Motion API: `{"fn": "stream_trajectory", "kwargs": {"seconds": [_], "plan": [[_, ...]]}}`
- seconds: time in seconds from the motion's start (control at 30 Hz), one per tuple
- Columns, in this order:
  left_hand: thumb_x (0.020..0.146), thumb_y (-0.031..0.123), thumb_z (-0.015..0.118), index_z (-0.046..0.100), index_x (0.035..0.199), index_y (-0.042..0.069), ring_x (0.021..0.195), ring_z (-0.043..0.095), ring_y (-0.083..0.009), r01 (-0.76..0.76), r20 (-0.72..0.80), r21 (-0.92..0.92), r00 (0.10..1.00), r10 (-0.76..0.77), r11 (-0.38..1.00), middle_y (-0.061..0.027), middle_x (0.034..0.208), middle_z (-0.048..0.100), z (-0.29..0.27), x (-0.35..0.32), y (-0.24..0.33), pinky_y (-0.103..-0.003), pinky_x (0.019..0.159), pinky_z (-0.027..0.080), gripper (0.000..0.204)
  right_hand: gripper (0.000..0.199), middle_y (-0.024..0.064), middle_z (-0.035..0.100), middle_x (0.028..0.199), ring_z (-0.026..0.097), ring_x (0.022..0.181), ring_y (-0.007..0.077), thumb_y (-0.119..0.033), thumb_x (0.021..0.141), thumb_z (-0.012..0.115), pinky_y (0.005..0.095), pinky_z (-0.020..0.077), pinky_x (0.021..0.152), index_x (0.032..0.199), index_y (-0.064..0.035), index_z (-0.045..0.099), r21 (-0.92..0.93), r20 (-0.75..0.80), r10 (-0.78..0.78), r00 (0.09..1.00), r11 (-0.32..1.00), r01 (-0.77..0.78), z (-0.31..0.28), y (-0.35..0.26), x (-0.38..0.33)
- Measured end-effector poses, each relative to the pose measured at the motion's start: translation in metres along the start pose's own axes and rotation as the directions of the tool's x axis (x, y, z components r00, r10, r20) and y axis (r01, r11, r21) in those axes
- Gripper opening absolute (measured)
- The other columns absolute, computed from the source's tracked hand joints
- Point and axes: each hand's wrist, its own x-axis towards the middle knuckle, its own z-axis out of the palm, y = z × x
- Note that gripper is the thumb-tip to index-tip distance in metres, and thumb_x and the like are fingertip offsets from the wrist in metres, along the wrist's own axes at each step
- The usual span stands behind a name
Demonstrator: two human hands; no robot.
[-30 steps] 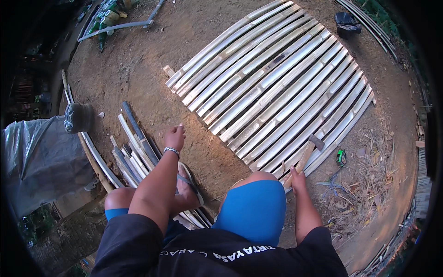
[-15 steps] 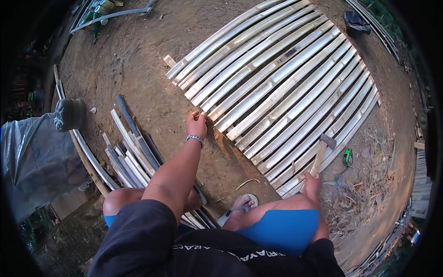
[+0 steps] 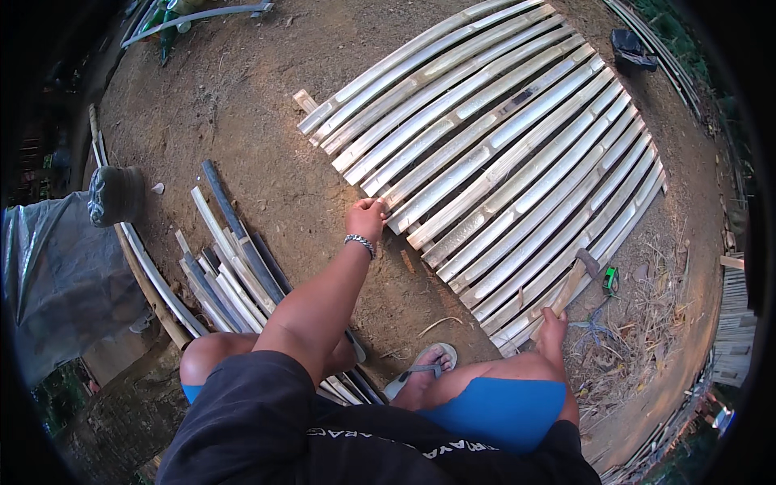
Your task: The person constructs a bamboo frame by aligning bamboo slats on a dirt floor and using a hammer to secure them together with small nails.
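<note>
Your left hand (image 3: pixel 368 218), fingers curled, hold unclear, is at the slats (image 3: pixel 499 139), which slant away rightward; your right hand (image 3: pixel 552 326) grips the hatchet (image 3: pixel 571 289).

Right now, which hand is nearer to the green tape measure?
Right: the right hand, gripping the hatchet, is just below and left of the green tape measure; the left hand is much farther left, beside the bamboo slat panel.
</note>
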Motion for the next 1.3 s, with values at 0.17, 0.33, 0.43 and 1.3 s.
{"fn": "stream_trajectory", "kwargs": {"seconds": [0.17, 0.33, 0.43, 1.3], "plan": [[0.096, 0.02, 0.069, 0.063, 0.099, 0.004, 0.063, 0.057, -0.0064, -0.02, 0.022, -0.032, 1.0, 0.021, 0.999, 0.0015, 0.076, 0.061, 0.004, -0.001, 0.002, -0.021, 0.055, 0.05, 0.017, 0.038, 0.0103, 0.067, 0.102, 0.063, 0.091, 0.0217, -0.005, 0.082, 0.068, 0.0357, 0.0495, 0.084, 0.118, 0.0001, 0.06, 0.073, -0.011, -0.026, 1.0, 0.997, 0.027, -0.004, 0.003, 0.013], [0.096, 0.02, 0.07, 0.062, 0.097, 0.005, 0.064, 0.056, -0.007, -0.068, 0.036, 0.038, 0.997, 0.067, 0.997, 0.0008, 0.076, 0.061, 0.005, 0.004, -0.004, -0.022, 0.055, 0.048, 0.017, 0.041, 0.0116, 0.065, 0.103, 0.062, 0.09, 0.0227, -0.004, 0.078, 0.068, 0.0373, 0.0491, 0.083, 0.118, -0.0001, 0.058, 0.177, -0.068, -0.019, 0.997, 0.984, 0.031, 0.006, -0.01, 0.007], [0.096, 0.02, 0.07, 0.062, 0.095, 0.006, 0.066, 0.057, -0.0081, -0.086, 0.038, -0.007, 0.996, 0.086, 0.996, 0.0001, 0.078, 0.062, 0.009, -0.003, -0.006, -0.023, 0.056, 0.049, 0.017, 0.043, 0.0119, 0.066, 0.106, 0.064, 0.093, 0.0236, -0.002, 0.079, 0.067, 0.0371, 0.0505, 0.084, 0.121, -0.0006, 0.057, 0.199, -0.093, -0.025, 0.995, 0.979, 0.043, -0.001, -0.006, 0.017], [0.094, 0.022, 0.072, 0.069, 0.101, 0.004, 0.071, 0.059, -0.0109, -0.398, -0.05, 0.135, 0.912, 0.407, 0.907, -0.0012, 0.084, 0.067, 0.01, 0.023, -0.004, -0.028, 0.061, 0.049, 0.02, 0.041, 0.0122, 0.064, 0.111, 0.063, 0.1, 0.0246, -0.007, 0.084, 0.068, 0.0376, 0.0524, 0.088, 0.123, -0.0011, 0.054, 0.372, 0.199, -0.085, 0.976, 0.928, 0.005, -0.002, 0.014, 0.05]]}}
